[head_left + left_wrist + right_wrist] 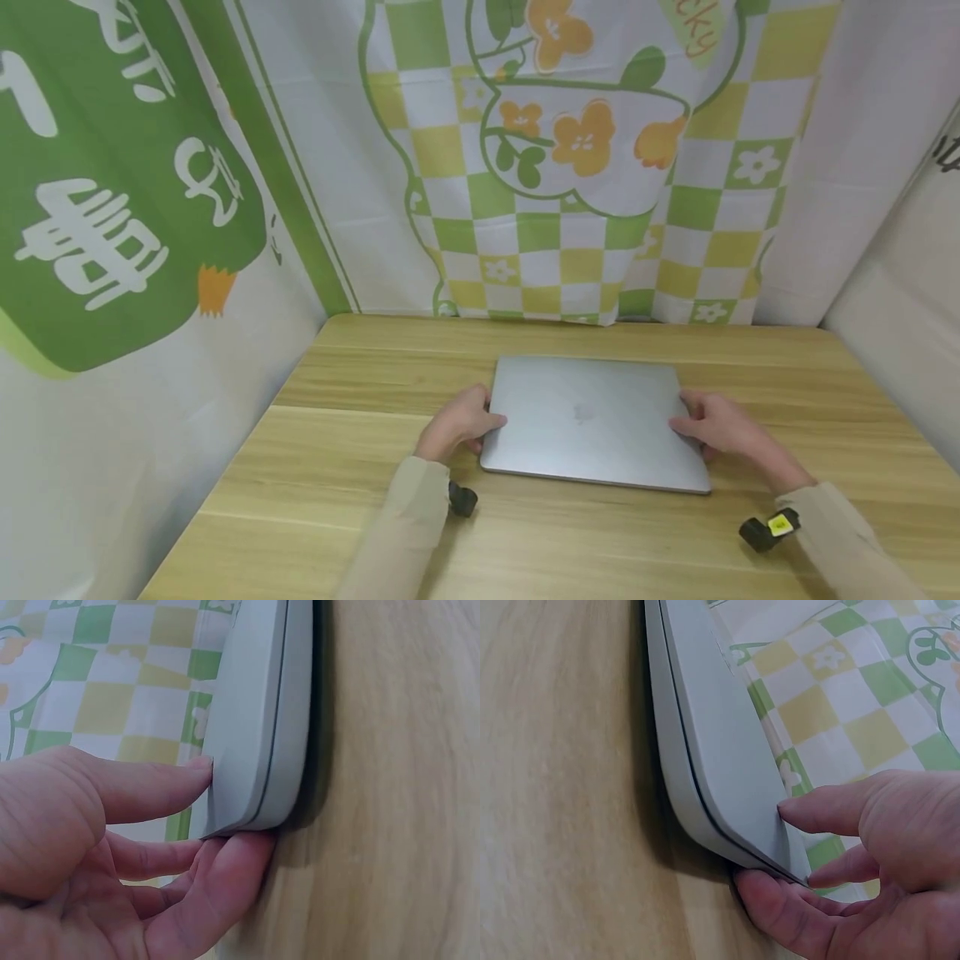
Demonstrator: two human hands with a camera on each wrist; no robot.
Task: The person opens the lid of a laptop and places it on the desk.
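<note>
Nearest, in front of the laptop (592,446), are 2 beige sleeves (420,500), with a black device (759,535) at each wrist; the yellow label (781,524) of the right one is too small to read. The left hand (463,419) grasps the laptop's left edge and the right hand (722,425) its right edge, thumbs above and fingers below. The laptop is closed, between the 2 hands, with a faint Apple logo (584,412) on its lid. Below it is the wooden table (352,437). Behind the laptop hangs a checkered curtain (540,237), where the letters "cky" (701,33) are readable.
</note>
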